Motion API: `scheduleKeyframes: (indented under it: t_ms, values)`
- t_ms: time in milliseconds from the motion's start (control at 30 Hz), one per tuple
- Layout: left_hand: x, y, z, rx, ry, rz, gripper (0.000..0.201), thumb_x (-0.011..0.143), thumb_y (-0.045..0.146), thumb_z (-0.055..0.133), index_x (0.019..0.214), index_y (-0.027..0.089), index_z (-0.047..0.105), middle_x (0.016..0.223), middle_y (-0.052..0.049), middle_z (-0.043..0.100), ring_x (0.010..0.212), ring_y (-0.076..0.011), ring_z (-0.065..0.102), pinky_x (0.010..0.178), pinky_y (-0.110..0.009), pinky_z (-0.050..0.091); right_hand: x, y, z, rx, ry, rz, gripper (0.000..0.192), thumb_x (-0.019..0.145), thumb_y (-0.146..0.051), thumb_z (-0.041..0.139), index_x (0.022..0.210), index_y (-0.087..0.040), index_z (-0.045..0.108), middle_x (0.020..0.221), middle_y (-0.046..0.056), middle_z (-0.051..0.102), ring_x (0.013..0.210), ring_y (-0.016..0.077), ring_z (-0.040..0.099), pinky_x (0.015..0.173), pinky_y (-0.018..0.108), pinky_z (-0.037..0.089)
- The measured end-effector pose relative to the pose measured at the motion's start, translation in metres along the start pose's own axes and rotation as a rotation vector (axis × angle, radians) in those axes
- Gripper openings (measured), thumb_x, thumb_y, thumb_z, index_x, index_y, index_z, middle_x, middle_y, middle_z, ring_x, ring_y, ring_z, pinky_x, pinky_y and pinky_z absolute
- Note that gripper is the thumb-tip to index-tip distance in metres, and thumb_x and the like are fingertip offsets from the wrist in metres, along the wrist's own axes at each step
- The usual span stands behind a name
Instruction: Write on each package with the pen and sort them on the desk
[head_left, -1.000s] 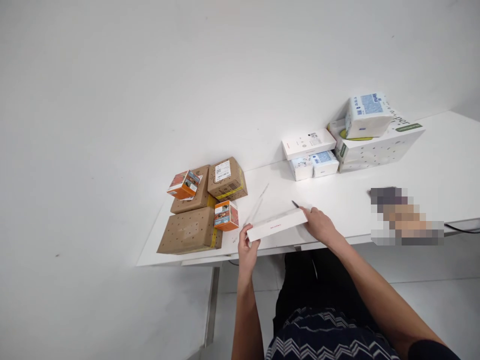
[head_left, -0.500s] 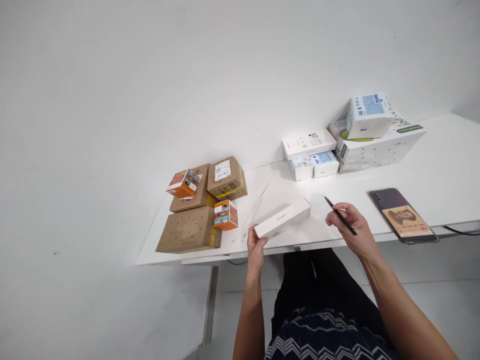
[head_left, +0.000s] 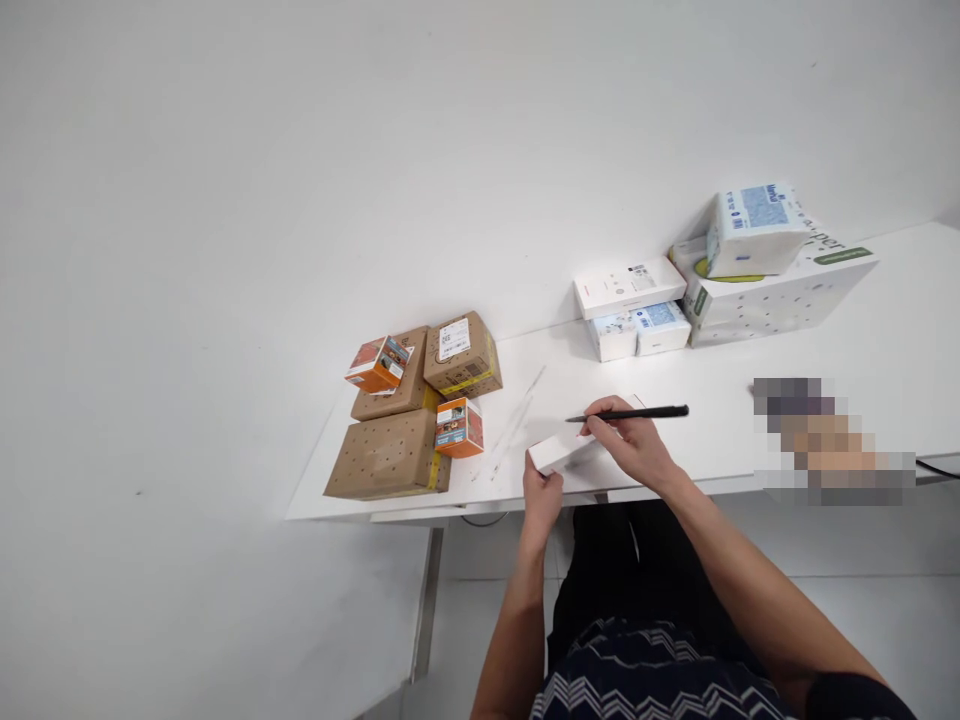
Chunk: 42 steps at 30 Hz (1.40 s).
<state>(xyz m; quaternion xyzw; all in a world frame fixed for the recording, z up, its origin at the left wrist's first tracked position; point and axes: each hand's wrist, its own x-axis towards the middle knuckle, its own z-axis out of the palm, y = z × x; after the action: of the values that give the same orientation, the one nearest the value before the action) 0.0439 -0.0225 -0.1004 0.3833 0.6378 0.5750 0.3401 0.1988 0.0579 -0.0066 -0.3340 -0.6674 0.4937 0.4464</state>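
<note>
My left hand [head_left: 543,497] grips the near left end of a long white box [head_left: 556,451] over the front part of the table. In my right hand [head_left: 634,447] is a black pen [head_left: 654,412], pinched near its middle and lying almost level, its thin tip pointing left above the box. The right hand covers much of the box's right part, and I cannot tell whether its fingers touch the box. Left of the box, a small orange box [head_left: 460,428] stands beside a brown carton [head_left: 386,458].
Two more cartons, including a labelled one [head_left: 461,352], and another orange box [head_left: 377,363] sit at left. Along the wall are a flat white box [head_left: 630,288] on tissue packs [head_left: 660,328] and a large white box [head_left: 780,305] bearing another pack [head_left: 756,230]. A pixelated patch [head_left: 825,440] hides something at right.
My right hand has moved left over the white box, and the pen has swung to point left. My left hand with the box has shifted slightly right. The view has shifted a little.
</note>
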Motion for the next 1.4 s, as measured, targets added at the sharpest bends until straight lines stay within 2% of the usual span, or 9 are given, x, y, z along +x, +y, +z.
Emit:
scheduleKeyframes:
  t_ms: [133, 433, 633, 967, 1067, 1200, 1267, 1333, 1400]
  values:
    - [0.001, 0.004, 0.004, 0.032, 0.029, 0.019, 0.057, 0.061, 0.003, 0.047, 0.116, 0.017, 0.053, 0.113, -0.007, 0.066, 0.108, -0.0190, 0.060, 0.098, -0.032, 0.044, 0.007, 0.013, 0.005, -0.189, 0.023, -0.055, 0.024, 0.090, -0.033, 0.044, 0.073, -0.020, 0.053, 0.073, 0.002, 0.061, 0.057, 0.0130, 0.057, 0.054, 0.026, 0.041]
    - [0.001, 0.003, 0.007, 0.103, 0.076, -0.022, 0.060, 0.062, 0.001, 0.046, 0.119, 0.016, 0.054, 0.104, -0.007, 0.068, 0.098, -0.0194, 0.063, 0.095, -0.033, 0.046, 0.007, 0.013, 0.004, -0.343, -0.085, -0.106, 0.025, 0.090, -0.031, 0.039, 0.072, -0.021, 0.052, 0.070, 0.003, 0.063, 0.060, 0.0154, 0.058, 0.059, 0.027, 0.042]
    - [0.001, 0.003, 0.007, 0.099, 0.082, -0.014, 0.061, 0.061, 0.001, 0.046, 0.120, 0.017, 0.054, 0.104, -0.007, 0.068, 0.097, -0.0201, 0.063, 0.095, -0.035, 0.047, 0.009, 0.012, 0.007, -0.427, -0.153, -0.135, 0.022, 0.089, -0.030, 0.037, 0.072, -0.022, 0.048, 0.064, 0.002, 0.057, 0.056, 0.0153, 0.054, 0.057, 0.027, 0.039]
    - [0.002, 0.003, 0.007, 0.106, 0.078, -0.014, 0.060, 0.061, 0.002, 0.047, 0.119, 0.017, 0.054, 0.108, -0.007, 0.068, 0.102, -0.0205, 0.062, 0.098, -0.035, 0.045, 0.008, 0.009, 0.005, -0.350, -0.180, -0.097, 0.024, 0.090, -0.033, 0.039, 0.072, -0.022, 0.051, 0.063, 0.000, 0.055, 0.056, 0.0150, 0.053, 0.056, 0.027, 0.038]
    - [0.001, 0.003, 0.006, 0.109, 0.073, -0.001, 0.060, 0.061, 0.001, 0.047, 0.118, 0.017, 0.053, 0.113, -0.008, 0.066, 0.108, -0.0211, 0.060, 0.101, -0.036, 0.043, 0.005, 0.009, 0.002, -0.162, -0.054, -0.024, 0.026, 0.090, -0.036, 0.044, 0.071, -0.021, 0.053, 0.067, 0.001, 0.058, 0.058, 0.0140, 0.053, 0.056, 0.027, 0.039]
    - [0.000, 0.001, 0.005, 0.130, 0.084, 0.007, 0.056, 0.061, 0.001, 0.047, 0.114, 0.017, 0.053, 0.113, -0.008, 0.065, 0.109, -0.0207, 0.059, 0.100, -0.035, 0.043, 0.002, 0.013, -0.020, 0.150, 0.398, 0.092, 0.025, 0.089, -0.042, 0.044, 0.078, -0.021, 0.051, 0.070, 0.002, 0.059, 0.050, 0.0117, 0.048, 0.045, 0.025, 0.035]
    - [0.000, -0.001, 0.004, 0.139, 0.083, 0.010, 0.054, 0.062, 0.001, 0.047, 0.113, 0.017, 0.054, 0.110, -0.008, 0.066, 0.108, -0.0204, 0.060, 0.100, -0.034, 0.043, -0.001, 0.021, -0.041, 0.120, 0.539, 0.147, 0.027, 0.089, -0.045, 0.043, 0.078, -0.021, 0.049, 0.070, 0.002, 0.060, 0.049, 0.0117, 0.047, 0.043, 0.025, 0.034]
    - [0.000, -0.002, 0.005, 0.145, 0.084, 0.009, 0.054, 0.062, 0.001, 0.047, 0.114, 0.017, 0.053, 0.110, -0.008, 0.066, 0.107, -0.0203, 0.060, 0.100, -0.034, 0.043, -0.004, 0.034, -0.062, -0.135, 0.513, 0.255, 0.029, 0.087, -0.047, 0.043, 0.075, -0.021, 0.049, 0.062, 0.001, 0.058, 0.049, 0.0132, 0.048, 0.047, 0.026, 0.035]
    - [0.001, -0.003, 0.005, 0.147, 0.090, 0.018, 0.057, 0.062, 0.001, 0.047, 0.117, 0.017, 0.051, 0.112, -0.008, 0.065, 0.109, -0.0204, 0.059, 0.101, -0.035, 0.041, -0.007, 0.049, -0.077, -0.503, 0.321, 0.386, 0.029, 0.085, -0.048, 0.046, 0.074, -0.021, 0.051, 0.057, 0.001, 0.056, 0.053, 0.0166, 0.051, 0.051, 0.027, 0.036]
